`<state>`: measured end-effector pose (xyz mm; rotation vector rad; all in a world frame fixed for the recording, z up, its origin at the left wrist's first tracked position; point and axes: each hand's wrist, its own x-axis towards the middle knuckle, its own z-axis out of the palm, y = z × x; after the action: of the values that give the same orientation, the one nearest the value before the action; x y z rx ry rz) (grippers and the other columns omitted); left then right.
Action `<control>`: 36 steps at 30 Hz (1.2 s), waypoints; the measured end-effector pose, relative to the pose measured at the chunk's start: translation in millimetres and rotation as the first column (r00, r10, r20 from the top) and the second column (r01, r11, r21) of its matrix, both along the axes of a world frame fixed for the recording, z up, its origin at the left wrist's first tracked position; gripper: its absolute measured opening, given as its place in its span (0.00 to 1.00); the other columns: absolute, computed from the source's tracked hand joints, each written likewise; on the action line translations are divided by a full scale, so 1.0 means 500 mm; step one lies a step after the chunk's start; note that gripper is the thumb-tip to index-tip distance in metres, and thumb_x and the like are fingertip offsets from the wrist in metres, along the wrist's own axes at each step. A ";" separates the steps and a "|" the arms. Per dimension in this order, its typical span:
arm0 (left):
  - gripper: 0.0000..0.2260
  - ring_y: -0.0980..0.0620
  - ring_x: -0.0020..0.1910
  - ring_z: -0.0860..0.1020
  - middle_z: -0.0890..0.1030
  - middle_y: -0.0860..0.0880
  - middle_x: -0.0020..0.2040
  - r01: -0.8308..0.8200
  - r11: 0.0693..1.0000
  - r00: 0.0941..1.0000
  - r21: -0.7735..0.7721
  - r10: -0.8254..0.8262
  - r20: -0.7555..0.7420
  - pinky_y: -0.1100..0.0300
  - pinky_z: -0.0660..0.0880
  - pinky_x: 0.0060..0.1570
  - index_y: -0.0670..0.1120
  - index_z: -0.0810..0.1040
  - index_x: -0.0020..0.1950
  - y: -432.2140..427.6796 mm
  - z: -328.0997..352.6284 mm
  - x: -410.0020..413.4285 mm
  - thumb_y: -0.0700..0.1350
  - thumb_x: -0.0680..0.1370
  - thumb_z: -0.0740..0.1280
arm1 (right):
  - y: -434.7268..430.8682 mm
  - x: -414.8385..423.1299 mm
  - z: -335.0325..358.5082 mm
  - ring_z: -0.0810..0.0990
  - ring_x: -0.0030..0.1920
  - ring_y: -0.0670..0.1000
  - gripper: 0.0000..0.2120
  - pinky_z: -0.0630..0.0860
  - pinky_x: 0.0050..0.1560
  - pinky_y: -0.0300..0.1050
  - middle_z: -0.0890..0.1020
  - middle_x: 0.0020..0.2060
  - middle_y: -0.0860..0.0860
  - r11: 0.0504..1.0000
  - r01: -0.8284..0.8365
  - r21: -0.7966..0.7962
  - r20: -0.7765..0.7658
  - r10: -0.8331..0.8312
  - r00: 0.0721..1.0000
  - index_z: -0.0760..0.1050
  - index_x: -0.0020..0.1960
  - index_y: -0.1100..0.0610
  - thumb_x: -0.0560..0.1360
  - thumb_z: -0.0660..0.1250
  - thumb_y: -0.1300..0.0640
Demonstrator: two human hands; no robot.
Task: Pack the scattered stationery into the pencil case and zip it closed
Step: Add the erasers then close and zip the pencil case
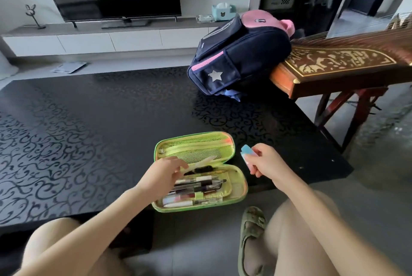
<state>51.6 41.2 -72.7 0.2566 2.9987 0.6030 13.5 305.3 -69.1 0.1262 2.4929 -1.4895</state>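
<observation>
My right hand (266, 162) pinches the blue eraser (247, 151) at three o'clock of the pencil case (242, 186); my left hand (162, 173) hovers, fingers spread. I'd tuck it beside the pens (200, 183).

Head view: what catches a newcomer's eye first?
The open lime-green pencil case, pens inside, lies near the front edge of the black patterned table. Right of it, the right hand pinches a blue eraser. A navy-and-pink backpack sits far right on it, against a guzheng.
</observation>
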 end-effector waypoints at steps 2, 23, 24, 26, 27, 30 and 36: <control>0.10 0.52 0.45 0.74 0.76 0.54 0.46 0.023 0.999 1.000 -0.031 -0.023 -0.006 0.59 0.73 0.49 0.51 0.79 0.56 -0.031 -0.010 0.005 0.41 0.77 0.65 | -0.017 0.004 -0.002 0.74 0.31 0.49 0.07 0.70 0.31 0.41 0.77 0.30 0.52 1.000 -0.023 0.007 -0.012 0.023 1.000 0.73 0.49 0.63 0.74 0.62 0.61; 0.39 0.52 0.76 0.41 0.51 0.57 0.76 0.219 0.968 0.976 -0.119 -0.218 0.021 0.59 0.35 0.70 0.53 0.51 0.76 -0.016 -0.086 0.030 0.69 0.69 0.36 | -0.085 0.071 -0.034 0.69 0.36 0.50 0.16 0.56 0.26 0.38 0.66 0.33 0.46 0.663 0.039 0.748 -0.251 0.229 0.941 0.59 0.33 0.52 0.76 0.58 0.50; 0.39 0.52 0.75 0.40 0.51 0.57 0.76 0.231 0.965 0.973 -0.123 -0.229 0.025 0.59 0.34 0.70 0.52 0.50 0.76 -0.019 -0.088 0.032 0.70 0.69 0.37 | -0.085 0.074 -0.035 0.69 0.35 0.50 0.18 0.56 0.26 0.38 0.66 0.32 0.46 0.667 0.025 0.745 -0.221 0.210 0.952 0.57 0.31 0.52 0.77 0.57 0.49; 0.40 0.52 0.75 0.38 0.49 0.57 0.76 0.250 0.960 0.968 -0.126 -0.248 0.031 0.57 0.33 0.71 0.53 0.48 0.76 -0.022 -0.092 0.032 0.71 0.69 0.38 | -0.088 0.084 -0.037 0.70 0.35 0.51 0.19 0.57 0.26 0.40 0.66 0.31 0.46 0.653 0.000 0.757 -0.165 0.192 0.968 0.56 0.30 0.52 0.78 0.55 0.47; 0.39 0.52 0.75 0.37 0.48 0.57 0.76 0.257 0.957 0.966 -0.133 -0.255 0.031 0.55 0.33 0.71 0.53 0.47 0.76 -0.022 -0.093 0.031 0.72 0.69 0.38 | -0.090 0.089 -0.038 0.70 0.36 0.51 0.20 0.58 0.27 0.42 0.68 0.32 0.46 0.637 -0.007 0.771 -0.152 0.194 0.969 0.59 0.31 0.52 0.79 0.53 0.45; 0.39 0.52 0.74 0.36 0.46 0.58 0.76 0.266 0.955 0.964 -0.129 -0.267 0.015 0.51 0.32 0.72 0.54 0.45 0.76 -0.017 -0.093 0.027 0.73 0.69 0.36 | -0.098 0.103 -0.039 0.71 0.37 0.51 0.19 0.63 0.31 0.43 0.73 0.36 0.48 0.612 -0.013 0.791 -0.134 0.193 0.972 0.69 0.38 0.54 0.80 0.50 0.44; 0.39 0.50 0.75 0.39 0.50 0.57 0.77 0.195 0.969 0.979 -0.154 -0.202 -0.037 0.44 0.34 0.72 0.55 0.49 0.76 0.000 -0.090 0.027 0.69 0.69 0.27 | -0.087 0.101 -0.047 0.74 0.34 0.52 0.18 0.62 0.26 0.39 0.75 0.31 0.49 0.767 -0.023 0.641 -0.112 0.124 0.986 0.67 0.31 0.54 0.77 0.59 0.49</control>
<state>65.2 41.2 -117.8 0.5620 2.9964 0.3561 63.9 262.0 -92.7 0.0278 2.9833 -0.5682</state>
